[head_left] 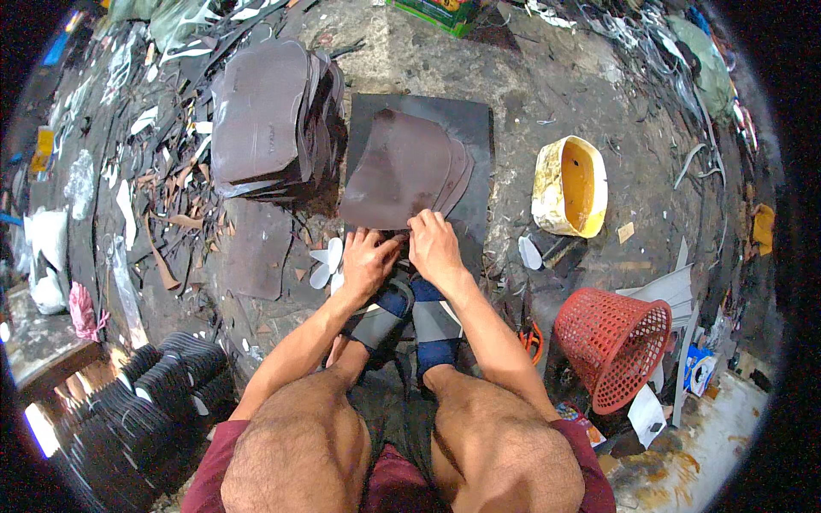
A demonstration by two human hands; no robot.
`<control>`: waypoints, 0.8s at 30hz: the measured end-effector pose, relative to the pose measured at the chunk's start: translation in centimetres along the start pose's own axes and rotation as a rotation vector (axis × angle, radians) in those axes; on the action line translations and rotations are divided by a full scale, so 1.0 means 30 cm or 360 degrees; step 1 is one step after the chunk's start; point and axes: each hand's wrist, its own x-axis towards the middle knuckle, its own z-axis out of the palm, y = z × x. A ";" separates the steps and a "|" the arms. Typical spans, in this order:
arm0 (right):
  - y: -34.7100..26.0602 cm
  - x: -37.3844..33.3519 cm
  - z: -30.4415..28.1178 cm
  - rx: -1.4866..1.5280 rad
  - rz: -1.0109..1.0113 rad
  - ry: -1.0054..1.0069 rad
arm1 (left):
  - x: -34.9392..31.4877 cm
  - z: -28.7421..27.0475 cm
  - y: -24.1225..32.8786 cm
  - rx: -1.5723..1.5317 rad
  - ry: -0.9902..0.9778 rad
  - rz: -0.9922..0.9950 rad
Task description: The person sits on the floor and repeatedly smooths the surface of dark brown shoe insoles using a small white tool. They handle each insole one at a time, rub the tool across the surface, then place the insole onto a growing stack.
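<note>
A few overlapping dark brown sheets [398,162], leather-like with rounded corners, lie on a black mat [481,128] in front of my feet. At their near edge my right hand [434,248] is closed, thumb and fingertips pinching the edge of the brown sheet. Just left of it, my left hand [370,261] has its fingers bent together and pointing toward the right hand. Whatever lies under those left fingers is too small and dark to make out. Left of the mat stands a tall stack of similar brown sheets [261,111].
To the right sit a yellow-and-white tub [546,192] and a tipped red mesh basket [590,329]. White oval pieces [321,275] lie beside my left hand. Rows of black sole-shaped pieces [128,419] stand lower left. Scraps [175,179] litter the floor at left.
</note>
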 end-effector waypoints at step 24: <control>0.031 -0.040 0.056 0.0624 0.0103 0.0332 | 0.127 -0.050 -0.084 -0.1157 0.0202 -0.0874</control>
